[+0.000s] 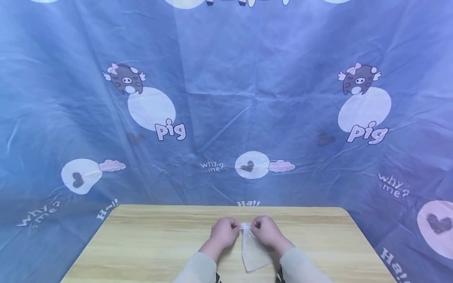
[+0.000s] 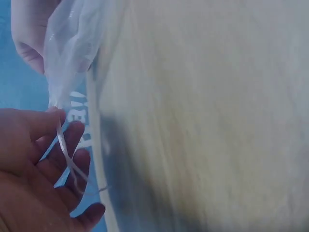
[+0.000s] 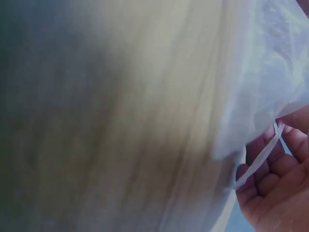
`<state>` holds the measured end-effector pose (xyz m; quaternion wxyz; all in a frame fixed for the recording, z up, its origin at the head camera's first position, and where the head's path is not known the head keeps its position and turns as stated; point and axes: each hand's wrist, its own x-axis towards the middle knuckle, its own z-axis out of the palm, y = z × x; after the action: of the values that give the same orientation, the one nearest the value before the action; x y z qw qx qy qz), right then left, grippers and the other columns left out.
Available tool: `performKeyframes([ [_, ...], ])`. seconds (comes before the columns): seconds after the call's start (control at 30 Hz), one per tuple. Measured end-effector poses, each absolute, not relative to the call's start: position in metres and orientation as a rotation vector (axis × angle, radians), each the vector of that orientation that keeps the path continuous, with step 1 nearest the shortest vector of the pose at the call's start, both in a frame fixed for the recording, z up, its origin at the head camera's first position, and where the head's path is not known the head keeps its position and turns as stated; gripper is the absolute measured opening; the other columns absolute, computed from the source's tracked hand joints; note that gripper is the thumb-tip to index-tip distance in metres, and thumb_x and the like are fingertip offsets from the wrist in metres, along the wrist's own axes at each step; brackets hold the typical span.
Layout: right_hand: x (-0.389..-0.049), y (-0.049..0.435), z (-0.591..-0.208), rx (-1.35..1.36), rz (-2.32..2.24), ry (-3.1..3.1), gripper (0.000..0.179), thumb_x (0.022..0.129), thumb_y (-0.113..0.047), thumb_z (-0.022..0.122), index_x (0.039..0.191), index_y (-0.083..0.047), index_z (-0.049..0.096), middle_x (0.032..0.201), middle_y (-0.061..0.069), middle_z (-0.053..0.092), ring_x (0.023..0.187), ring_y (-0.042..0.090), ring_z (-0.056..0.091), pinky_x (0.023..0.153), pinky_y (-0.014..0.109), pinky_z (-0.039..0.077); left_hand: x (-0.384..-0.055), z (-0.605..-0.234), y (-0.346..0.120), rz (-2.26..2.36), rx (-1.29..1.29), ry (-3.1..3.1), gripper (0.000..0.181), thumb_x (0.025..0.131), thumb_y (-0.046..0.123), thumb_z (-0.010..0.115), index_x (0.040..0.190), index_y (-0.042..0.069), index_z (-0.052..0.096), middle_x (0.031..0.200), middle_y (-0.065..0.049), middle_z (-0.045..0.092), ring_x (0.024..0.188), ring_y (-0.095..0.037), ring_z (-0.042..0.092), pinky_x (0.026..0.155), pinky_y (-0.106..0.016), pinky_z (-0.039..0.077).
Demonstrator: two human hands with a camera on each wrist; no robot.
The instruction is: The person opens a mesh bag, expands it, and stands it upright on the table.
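A small sheer white drawstring pouch [image 1: 254, 251] hangs between the two hands in the head view, its neck gathered at the top and its body widening toward the person. My left hand [image 1: 225, 232] pinches a thin white ribbon [image 2: 64, 145] at the pouch's neck; the ribbon's loose end trails past the fingers in the left wrist view. On the other side my right hand [image 1: 265, 230] pinches a second white ribbon [image 3: 260, 160] between thumb and fingers. The sheer fabric [image 3: 270, 63] spreads beside that hand in the right wrist view.
Beneath the hands lies a light wood-grain table [image 1: 152, 239] with rounded far corners. A blue cloth [image 1: 216, 118] printed with pigs and words hangs behind the table and along both sides, close to its far edge.
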<state>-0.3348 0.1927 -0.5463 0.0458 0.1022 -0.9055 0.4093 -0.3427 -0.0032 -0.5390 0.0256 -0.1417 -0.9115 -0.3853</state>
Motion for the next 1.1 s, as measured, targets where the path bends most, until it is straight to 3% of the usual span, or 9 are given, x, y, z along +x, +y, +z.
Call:
performKeyframes([
  [0.1, -0.330, 0.191, -0.540, 0.319, 1.299, -2.740, 0.015, 0.090, 0.001, 0.075, 0.080, -0.007, 0.067, 0.072, -0.003, 0.060, 0.067, 0.013, 0.054, 0.062, 0.028, 0.049, -0.340, -0.534, -0.002, -1.301, -0.479, -2.778, 0.008, 0.095, 0.013, 0.074, 0.088, 0.014, 0.073, 0.084, 0.004, 0.069, 0.080, -0.018, 0.064, 0.080, -0.044, 0.057],
  [0.23, -0.326, 0.186, -0.534, 0.331, 1.321, -2.708, 0.015, 0.090, 0.002, 0.072, 0.080, -0.007, 0.067, 0.068, -0.003, 0.059, 0.061, 0.012, 0.053, 0.057, 0.027, 0.049, -0.337, -0.529, -0.002, -1.418, -0.520, -2.716, 0.010, 0.100, 0.014, 0.069, 0.092, 0.009, 0.073, 0.085, 0.003, 0.068, 0.078, -0.015, 0.062, 0.074, -0.038, 0.055],
  [0.4, -0.322, 0.181, -0.526, 0.322, 1.267, -2.689, 0.015, 0.088, 0.003, 0.070, 0.079, -0.009, 0.067, 0.069, -0.005, 0.058, 0.064, 0.010, 0.054, 0.062, 0.027, 0.049, -0.334, -0.522, -0.001, -1.478, -0.502, -2.660, 0.011, 0.100, 0.015, 0.071, 0.091, 0.009, 0.072, 0.081, 0.004, 0.065, 0.075, -0.011, 0.059, 0.071, -0.033, 0.053],
  [0.8, -0.314, 0.173, -0.516, 0.324, 1.245, -2.659, 0.015, 0.087, 0.003, 0.071, 0.078, -0.009, 0.068, 0.068, -0.005, 0.059, 0.064, 0.009, 0.053, 0.062, 0.026, 0.049, -0.323, -0.508, -0.004, -1.536, -0.478, -2.564, 0.008, 0.096, 0.010, 0.074, 0.090, 0.010, 0.068, 0.083, 0.006, 0.063, 0.078, -0.010, 0.058, 0.072, -0.030, 0.052],
  [1.1, -0.307, 0.170, -0.508, 0.285, 1.299, -2.631, 0.010, 0.088, 0.003, 0.072, 0.082, -0.006, 0.071, 0.072, -0.004, 0.063, 0.065, 0.009, 0.055, 0.062, 0.025, 0.051, -0.320, -0.505, -0.002, -1.523, -0.445, -2.576, 0.008, 0.098, 0.009, 0.068, 0.090, 0.010, 0.066, 0.081, 0.004, 0.061, 0.076, -0.011, 0.056, 0.071, -0.031, 0.051],
])
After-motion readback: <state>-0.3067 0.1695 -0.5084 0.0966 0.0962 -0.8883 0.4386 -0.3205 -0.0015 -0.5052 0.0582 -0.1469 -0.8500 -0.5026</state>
